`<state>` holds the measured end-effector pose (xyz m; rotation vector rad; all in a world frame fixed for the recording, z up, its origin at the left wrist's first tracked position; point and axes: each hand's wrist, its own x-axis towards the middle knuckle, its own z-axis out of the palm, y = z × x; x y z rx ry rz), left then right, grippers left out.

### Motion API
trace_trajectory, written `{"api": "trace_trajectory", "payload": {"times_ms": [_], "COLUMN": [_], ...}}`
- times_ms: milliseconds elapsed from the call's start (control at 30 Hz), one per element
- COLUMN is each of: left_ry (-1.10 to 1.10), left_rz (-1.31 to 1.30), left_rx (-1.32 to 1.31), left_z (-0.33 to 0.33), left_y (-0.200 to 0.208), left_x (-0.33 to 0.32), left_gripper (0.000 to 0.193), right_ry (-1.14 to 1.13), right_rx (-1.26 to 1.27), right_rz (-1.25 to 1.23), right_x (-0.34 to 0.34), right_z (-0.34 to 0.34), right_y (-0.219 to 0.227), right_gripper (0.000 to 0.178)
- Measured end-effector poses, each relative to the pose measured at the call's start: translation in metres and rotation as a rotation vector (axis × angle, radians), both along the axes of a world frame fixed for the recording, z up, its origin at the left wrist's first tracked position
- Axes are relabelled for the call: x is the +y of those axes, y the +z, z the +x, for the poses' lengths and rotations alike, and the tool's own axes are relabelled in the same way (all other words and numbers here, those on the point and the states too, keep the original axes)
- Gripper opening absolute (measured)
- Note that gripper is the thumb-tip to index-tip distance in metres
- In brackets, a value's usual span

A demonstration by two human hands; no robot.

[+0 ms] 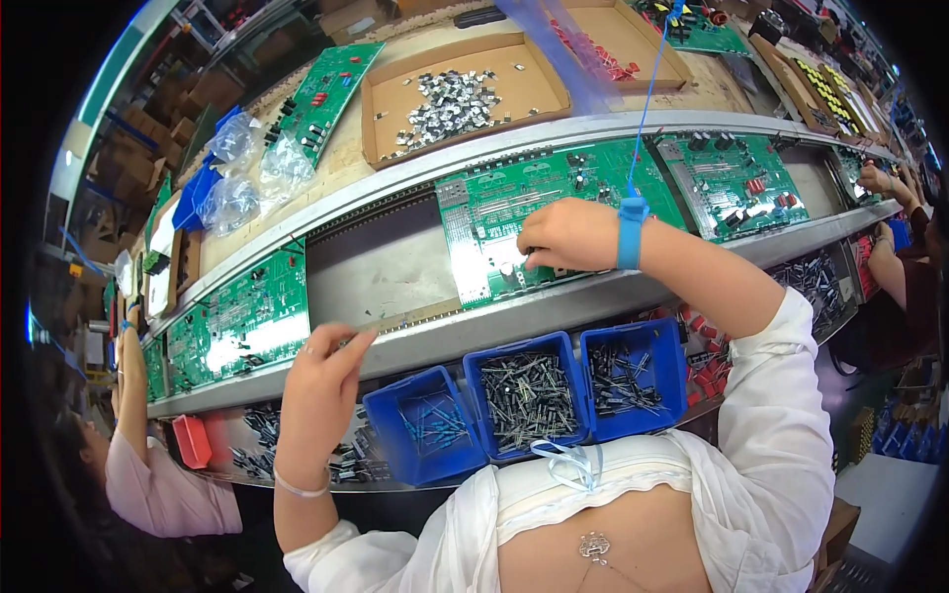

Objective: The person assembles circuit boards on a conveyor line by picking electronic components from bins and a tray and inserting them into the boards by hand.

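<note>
The green circuit board lies flat in a long metal track, at the centre of the frame and a little above the middle. Right over its lower part, the right hand is bent down, fingers curled and their tips brought close together at the board's surface; from here I can't tell whether they pinch a small part. A blue wristband circles that wrist, and a blue cord runs up from it to the top of the frame.

The left hand is left of centre, by the front edge of the track, with thumb and forefinger drawn near each other; whether anything sits between them I can't make out.

Another board lies in the track at the upper right, and one more at the left. Below the track, in the lower middle, three blue bins stand side by side: the left bin holds some blue wired parts, the middle bin a heap of dark ones, the right bin fewer dark ones. Across the top, a cardboard tray carries a pile of silvery pieces, with clear plastic bags to its left. Co-workers' arms show at both far edges.
</note>
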<state>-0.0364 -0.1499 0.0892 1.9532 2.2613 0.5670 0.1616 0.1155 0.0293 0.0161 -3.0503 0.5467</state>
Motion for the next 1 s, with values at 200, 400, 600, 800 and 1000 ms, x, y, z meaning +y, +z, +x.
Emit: {"api": "trace_trajectory", "payload": {"times_ms": [200,400,600,800,1000], "left_ry": [-0.090,-0.174,-0.133,-0.202,-0.234], "left_rz": [0.217,0.297,0.187,0.228,0.144], "left_rx": [-0.100,-0.373,-0.259,-0.220,-0.119], "left_z": [-0.010,-0.018,-0.015,-0.010,-0.014], "left_y": [-0.021,-0.051,-0.062,-0.080,-0.070], "left_x": [0.093,0.169,0.211,0.243,0.257], "left_gripper": [0.022,0.017,0.017,0.013,0.013], "right_ry": [-0.028,0.003,-0.072,-0.099,-0.250], "right_rx": [0.074,-0.040,-0.088,0.152,0.087], "right_rz": [0.063,0.102,0.083,0.036,0.087], "right_x": [-0.002,0.008,0.011,-0.003,0.001], "right_z": [0.003,0.004,0.010,0.056,0.150], "right_y": [-0.005,-0.006,0.001,0.037,0.051], "right_gripper": [0.024,0.022,0.026,0.036,0.036]}}
